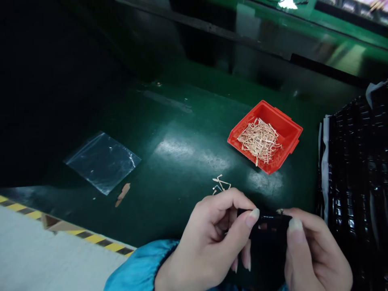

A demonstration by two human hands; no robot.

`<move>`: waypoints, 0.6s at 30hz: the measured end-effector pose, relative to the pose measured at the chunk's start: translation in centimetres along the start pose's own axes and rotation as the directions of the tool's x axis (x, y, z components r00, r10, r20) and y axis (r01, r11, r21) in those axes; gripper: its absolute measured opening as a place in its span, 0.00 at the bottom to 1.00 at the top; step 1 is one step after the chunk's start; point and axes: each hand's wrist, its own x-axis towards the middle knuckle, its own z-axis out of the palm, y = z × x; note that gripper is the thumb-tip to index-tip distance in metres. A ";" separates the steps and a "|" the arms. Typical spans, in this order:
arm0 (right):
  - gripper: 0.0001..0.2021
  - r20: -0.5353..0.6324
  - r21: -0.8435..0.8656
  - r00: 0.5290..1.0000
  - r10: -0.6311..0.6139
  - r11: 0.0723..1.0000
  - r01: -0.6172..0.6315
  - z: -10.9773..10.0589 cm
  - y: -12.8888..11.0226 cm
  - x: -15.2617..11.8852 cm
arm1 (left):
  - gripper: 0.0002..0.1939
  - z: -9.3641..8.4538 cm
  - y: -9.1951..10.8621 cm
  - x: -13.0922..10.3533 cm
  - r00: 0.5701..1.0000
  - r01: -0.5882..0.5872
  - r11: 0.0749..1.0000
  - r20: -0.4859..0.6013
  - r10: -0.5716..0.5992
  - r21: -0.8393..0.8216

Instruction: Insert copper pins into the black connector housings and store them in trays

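While both hands [242,242] pinch a black part [268,230], bare green table [182,161] lies open beyond.

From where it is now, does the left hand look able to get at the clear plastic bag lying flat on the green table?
Probably yes, once freed: the left hand is pinching a small black part with the right hand, and only bare green table lies between it and the clear plastic bag.

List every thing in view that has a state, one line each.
Left hand: grip shut on the black part.
Right hand: grip shut on the black part.
Black part: held between both hands, off the table.
Red bin: open, holding tan strips.
Plastic bag: flat, looks empty.
Black trays: stacked.
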 end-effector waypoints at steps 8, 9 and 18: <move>0.06 0.170 -0.004 0.908 -0.382 0.921 0.389 -0.8 1.6 2.1 | 0.14 0.2 -0.4 0.0 0.983 -0.183 0.926 0.054 0.174 0.331; 0.05 0.161 -0.015 0.907 -0.390 0.917 0.398 -0.8 1.6 2.1 | 0.13 0.2 -0.3 -0.1 0.982 -0.190 0.921 0.056 0.181 0.340; 0.08 0.220 0.010 0.907 -0.358 0.931 0.365 -0.8 1.7 2.4 | 0.08 0.2 -0.3 -0.1 0.935 -0.334 0.807 0.063 0.350 0.487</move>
